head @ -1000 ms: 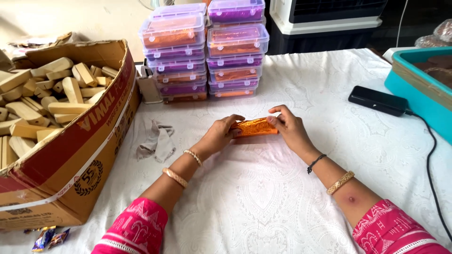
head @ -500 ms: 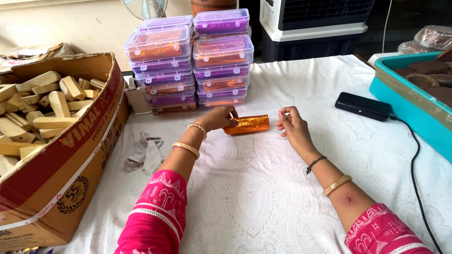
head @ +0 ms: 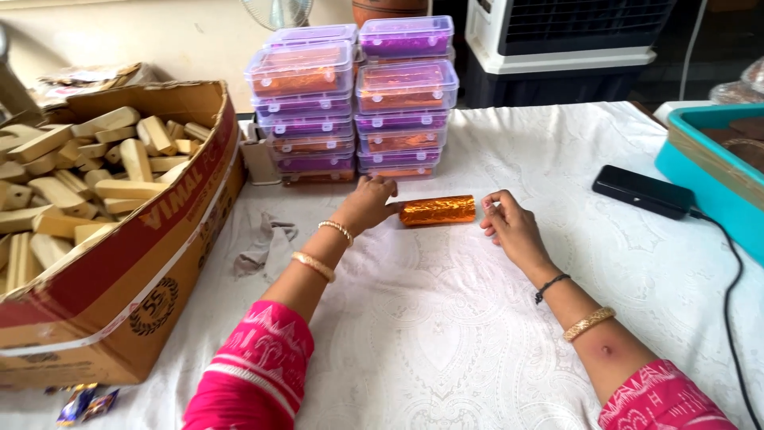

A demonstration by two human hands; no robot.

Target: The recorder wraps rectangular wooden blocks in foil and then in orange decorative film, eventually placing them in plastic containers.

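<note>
An orange foil-wrapped bar [head: 438, 210] lies on its side on the white tablecloth [head: 446, 318], in front of the stacked containers. My left hand [head: 368, 204] is curled at the bar's left end, fingertips gripping it. My right hand [head: 509, 227] rests on the cloth just off the bar's right end, a small gap away. Its fingers are curled in and thumb and forefinger are pinched together, with nothing visible between them. Both wrists wear bangles, and pink sleeves show at the bottom edge.
A large cardboard box [head: 151, 263] of tan bars [head: 119, 187] fills the left side. Two stacks of clear tubs with purple lids [head: 354, 103] stand behind the bar. A black device [head: 643, 191] with a cable and a teal tray [head: 704, 171] sit at right. Crumpled clear wrap [head: 259, 243] lies near the box.
The bar was held up between both hands; now it lies on the cloth. My right hand has let go and drawn slightly away, while my left hand stays at the left end.
</note>
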